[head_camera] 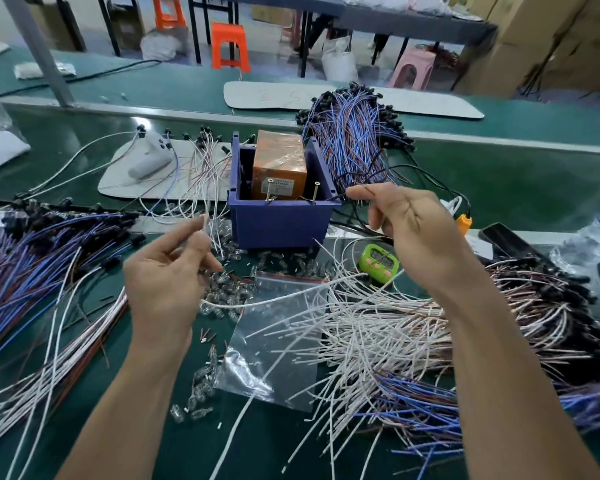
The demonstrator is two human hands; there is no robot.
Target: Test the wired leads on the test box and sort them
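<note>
**Over a littered surface [187, 445]**

Faces a green surface heaped with leads [378, 327], test box [278, 223] at centre; orange stool [230, 46] and cartons [534, 46] beyond. Pinches white leads in left grip [167, 282] beside the box, a thin dark wire [341, 197] in right grip [416, 237] at its corner (timer [378, 261] digits unreadable).

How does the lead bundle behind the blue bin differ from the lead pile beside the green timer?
The bundle is mostly blue and purple; the pile is mostly white and pinkish. The bundle is tightly gathered; the pile fans out loosely. Both have black ends.
</note>
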